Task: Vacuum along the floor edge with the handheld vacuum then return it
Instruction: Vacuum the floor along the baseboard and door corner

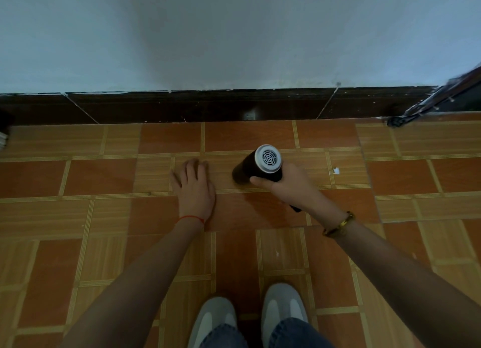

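Note:
My right hand (291, 185) grips a black cylindrical handheld vacuum (256, 166) with a white vented rear cap facing up toward me. Its body points down and left at the orange floor tiles (104, 178), a short way in front of the dark brown baseboard (208, 105). The nozzle end is hidden behind the body. My left hand (195, 189) is spread flat, palm down, over the tiles just left of the vacuum, holding nothing. A small white scrap (335, 170) lies on the floor to the right of the vacuum.
A pale wall (234, 35) rises above the baseboard. A dark metal leg or frame (426, 105) slants in at the upper right, its foot on the floor by the baseboard. A dark object (4, 129) sits at the left edge. My two grey shoes (250, 314) stand at the bottom centre.

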The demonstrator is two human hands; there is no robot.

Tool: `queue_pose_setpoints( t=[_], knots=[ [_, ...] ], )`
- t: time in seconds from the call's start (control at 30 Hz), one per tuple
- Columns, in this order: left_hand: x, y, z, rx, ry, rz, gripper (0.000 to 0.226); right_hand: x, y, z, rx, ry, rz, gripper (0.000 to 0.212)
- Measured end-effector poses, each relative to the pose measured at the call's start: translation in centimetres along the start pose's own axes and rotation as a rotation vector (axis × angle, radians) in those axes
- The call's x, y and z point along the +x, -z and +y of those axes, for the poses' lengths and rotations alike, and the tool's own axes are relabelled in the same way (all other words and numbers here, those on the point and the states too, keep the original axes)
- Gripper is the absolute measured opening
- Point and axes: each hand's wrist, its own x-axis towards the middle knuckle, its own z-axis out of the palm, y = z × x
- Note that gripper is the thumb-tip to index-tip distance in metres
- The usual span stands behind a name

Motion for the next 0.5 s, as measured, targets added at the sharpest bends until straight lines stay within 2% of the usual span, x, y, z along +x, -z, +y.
queue_pose_setpoints(
  t=[0.13, 0.3, 0.5],
  knots=[
    [0.5, 0.1, 0.1, 0.006, 0.006, 0.012, 0.041, 0.7, -0.2, -0.1, 0.082, -0.04, 0.076, 0.048],
    [0.3, -0.2, -0.2, -0.005, -0.043, 0.018, 0.052, 2.3, 0.7, 0.1, 0.043, -0.015, 0.329, 0.062],
    [0.2, -0.6, -0.6, -0.069, -0.052, 0.042, 0.05, 5.2, 1.2, 0.3, 0.051, -0.013, 0.447, 0.064]
  ],
)
